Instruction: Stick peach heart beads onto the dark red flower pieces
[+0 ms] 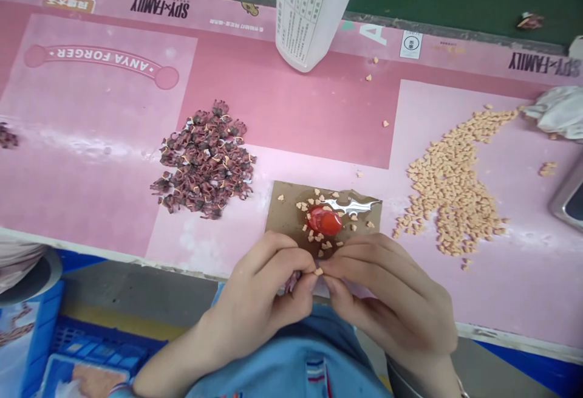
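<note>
My left hand (277,285) is closed, with its thumb and index finger pinched round a small dark-reddish figurine (292,281), mostly hidden by the fingers. At the meeting fingertips shows a small tan piece (319,271). My right hand (392,291) is also closed, its thumb and index tips pinching at that piece. Just beyond the hands lies a brown card (285,219) with a glossy wet patch. On it sits a shiny red round thing (328,222), with several loose tan pieces around it.
A heap of dark-reddish figurines (207,161) lies left, a spread of tan pieces (455,179) right. A white bottle (310,15) stands at the back. A crumpled white bag (558,112) and a grey-edged object (571,194) are far right. Blue crates (100,349) stand below the table edge.
</note>
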Demonstrator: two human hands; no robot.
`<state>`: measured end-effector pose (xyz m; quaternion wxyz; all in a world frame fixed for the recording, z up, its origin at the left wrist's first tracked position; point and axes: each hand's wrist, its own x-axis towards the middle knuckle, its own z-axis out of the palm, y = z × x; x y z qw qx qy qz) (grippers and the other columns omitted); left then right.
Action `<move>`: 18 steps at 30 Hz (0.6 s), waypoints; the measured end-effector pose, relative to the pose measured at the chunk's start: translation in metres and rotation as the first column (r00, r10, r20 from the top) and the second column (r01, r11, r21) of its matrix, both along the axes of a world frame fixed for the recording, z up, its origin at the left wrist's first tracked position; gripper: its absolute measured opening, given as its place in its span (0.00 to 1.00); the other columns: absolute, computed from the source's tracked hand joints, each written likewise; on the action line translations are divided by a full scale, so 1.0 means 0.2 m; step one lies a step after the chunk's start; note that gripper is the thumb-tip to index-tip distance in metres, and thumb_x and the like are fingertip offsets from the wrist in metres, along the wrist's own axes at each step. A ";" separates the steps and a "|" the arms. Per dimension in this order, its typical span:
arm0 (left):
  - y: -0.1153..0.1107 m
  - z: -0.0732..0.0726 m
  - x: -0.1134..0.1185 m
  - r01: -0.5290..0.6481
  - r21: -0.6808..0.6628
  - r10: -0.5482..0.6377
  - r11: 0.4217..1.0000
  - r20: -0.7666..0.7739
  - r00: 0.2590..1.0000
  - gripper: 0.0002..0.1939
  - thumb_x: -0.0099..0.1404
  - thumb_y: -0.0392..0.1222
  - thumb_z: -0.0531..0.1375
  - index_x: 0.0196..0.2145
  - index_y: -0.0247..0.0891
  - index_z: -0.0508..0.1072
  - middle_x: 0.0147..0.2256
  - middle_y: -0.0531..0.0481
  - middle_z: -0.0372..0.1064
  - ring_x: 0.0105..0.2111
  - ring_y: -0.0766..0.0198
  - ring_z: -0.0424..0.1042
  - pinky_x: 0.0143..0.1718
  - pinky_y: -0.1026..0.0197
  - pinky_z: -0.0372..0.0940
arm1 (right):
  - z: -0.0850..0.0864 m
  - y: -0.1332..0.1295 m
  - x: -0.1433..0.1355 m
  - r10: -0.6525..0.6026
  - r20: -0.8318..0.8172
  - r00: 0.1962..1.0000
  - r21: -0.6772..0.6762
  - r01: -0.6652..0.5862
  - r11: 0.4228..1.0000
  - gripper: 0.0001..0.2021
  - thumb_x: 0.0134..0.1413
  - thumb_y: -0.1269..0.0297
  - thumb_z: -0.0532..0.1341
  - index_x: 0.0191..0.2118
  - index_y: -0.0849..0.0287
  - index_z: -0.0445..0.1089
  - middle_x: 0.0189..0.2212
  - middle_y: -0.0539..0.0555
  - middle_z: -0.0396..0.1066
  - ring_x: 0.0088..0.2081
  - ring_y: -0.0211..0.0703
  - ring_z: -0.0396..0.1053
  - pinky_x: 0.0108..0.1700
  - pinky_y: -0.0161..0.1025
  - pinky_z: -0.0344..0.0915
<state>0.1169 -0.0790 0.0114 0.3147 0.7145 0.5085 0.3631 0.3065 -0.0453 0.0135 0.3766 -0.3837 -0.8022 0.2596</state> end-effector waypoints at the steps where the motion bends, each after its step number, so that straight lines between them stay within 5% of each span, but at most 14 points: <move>1: 0.00 0.00 0.00 -0.001 0.008 0.001 1.000 -0.004 1.000 0.09 0.74 0.29 0.57 0.40 0.41 0.73 0.35 0.50 0.76 0.35 0.64 0.78 0.36 0.68 0.73 | 0.01 0.01 0.01 0.017 0.022 1.000 0.013 -0.017 1.000 0.10 0.63 0.77 0.63 0.39 0.52 0.75 0.29 0.49 0.79 0.29 0.43 0.77 0.34 0.44 0.80; 8: 0.01 -0.01 0.00 0.014 0.094 -0.009 0.995 -0.056 0.998 0.08 0.77 0.30 0.56 0.41 0.41 0.71 0.35 0.51 0.74 0.34 0.68 0.76 0.38 0.71 0.72 | 0.02 0.03 0.01 0.064 0.061 0.996 0.018 -0.066 0.998 0.10 0.63 0.77 0.63 0.42 0.53 0.75 0.31 0.50 0.80 0.32 0.44 0.79 0.37 0.44 0.81; 18: 0.00 0.00 -0.01 -0.006 0.046 0.007 0.999 -0.013 1.000 0.08 0.76 0.30 0.58 0.40 0.41 0.71 0.35 0.51 0.74 0.35 0.67 0.77 0.37 0.69 0.72 | 0.01 0.02 -0.01 0.067 0.019 0.998 -0.014 -0.066 0.998 0.09 0.65 0.77 0.62 0.40 0.54 0.72 0.29 0.49 0.78 0.30 0.40 0.76 0.35 0.39 0.78</move>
